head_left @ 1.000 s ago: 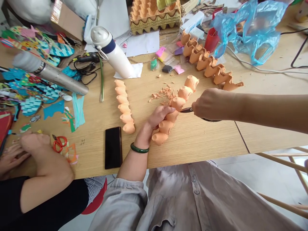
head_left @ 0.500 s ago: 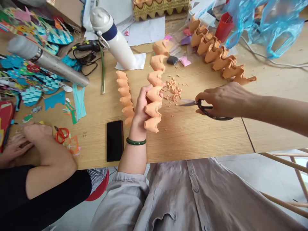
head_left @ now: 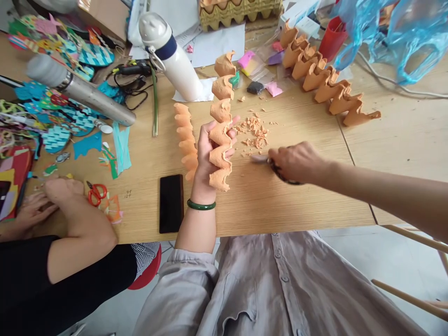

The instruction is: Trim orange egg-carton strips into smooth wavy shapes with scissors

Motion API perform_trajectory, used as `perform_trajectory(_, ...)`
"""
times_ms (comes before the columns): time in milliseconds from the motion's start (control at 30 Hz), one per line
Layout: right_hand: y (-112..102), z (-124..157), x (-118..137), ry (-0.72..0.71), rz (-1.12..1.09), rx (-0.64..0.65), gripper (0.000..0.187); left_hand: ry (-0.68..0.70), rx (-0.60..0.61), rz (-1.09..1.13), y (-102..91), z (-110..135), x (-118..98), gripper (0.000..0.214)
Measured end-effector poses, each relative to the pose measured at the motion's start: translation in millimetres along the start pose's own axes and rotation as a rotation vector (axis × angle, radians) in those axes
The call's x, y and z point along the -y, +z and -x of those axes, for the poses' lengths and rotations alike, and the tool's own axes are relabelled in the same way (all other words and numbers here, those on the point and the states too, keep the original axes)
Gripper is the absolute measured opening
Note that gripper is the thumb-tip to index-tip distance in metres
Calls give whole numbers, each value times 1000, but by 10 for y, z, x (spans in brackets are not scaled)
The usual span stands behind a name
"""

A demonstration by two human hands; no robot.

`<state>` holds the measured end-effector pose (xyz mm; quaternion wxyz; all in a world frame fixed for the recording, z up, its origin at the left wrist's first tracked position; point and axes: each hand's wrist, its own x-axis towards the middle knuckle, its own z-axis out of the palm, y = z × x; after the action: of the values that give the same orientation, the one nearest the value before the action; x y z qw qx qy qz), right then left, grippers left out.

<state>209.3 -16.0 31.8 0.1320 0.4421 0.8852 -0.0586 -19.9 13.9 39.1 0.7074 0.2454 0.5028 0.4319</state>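
My left hand [head_left: 206, 147] is closed around an orange strip of egg carton [head_left: 220, 133], a row of cups with wavy edges, held up above the table. In my right hand [head_left: 292, 161] are scissors [head_left: 261, 159] with dark handles, their blades pointing left toward the strip but apart from it. Small orange scraps [head_left: 257, 133] lie in a pile between and beyond my hands. Another trimmed orange strip [head_left: 186, 140] rests to the left of my left hand. At the far right is a wider, untrimmed-looking carton row [head_left: 322, 79] with jagged edges.
A phone [head_left: 171, 203] lies near the front edge of the table [head_left: 297, 205]. Behind stand a white bottle [head_left: 175, 65] and a red cup [head_left: 332, 38]. A steel flask [head_left: 94, 102] and colourful craft pieces fill the left, where a co-worker's arm [head_left: 82, 219] rests.
My right hand has moved left and slightly nearer me with the scissors, closer to the strip. The strip in my left hand has turned, its far end swinging left.
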Motion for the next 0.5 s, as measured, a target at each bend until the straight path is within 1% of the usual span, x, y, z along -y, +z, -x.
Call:
perform_trajectory(67,-104,-78,-178,106,15,-24,34,41,25,17,26,16,14,54)
perform_trajectory(133,-175,-104,-274,177,19,-38,39,78,41,35,54,33,28,47)
perform_trajectory(167,-194,-94,-279,197,17,-38,40,84,49,47,65,39,33,43)
perform_trajectory(233,-197,-37,-200,200,8,-28,37,83,87,106,80,44,35,36)
perform_trajectory(300,-169,47,-37,110,-19,1,33,75,126,186,81,42,31,34)
perform_trajectory(333,-148,86,57,44,-37,24,29,69,134,219,78,39,29,35)
perform_trajectory(400,-105,127,220,-119,-92,106,30,57,121,261,74,36,29,35)
perform_trajectory(433,-89,123,272,-156,-105,121,30,48,114,279,73,36,31,36)
perform_trajectory(467,-78,103,297,-157,-113,132,30,39,115,296,74,35,35,36)
perform_trajectory(500,-74,72,292,-120,-115,137,29,33,117,313,75,35,40,35)
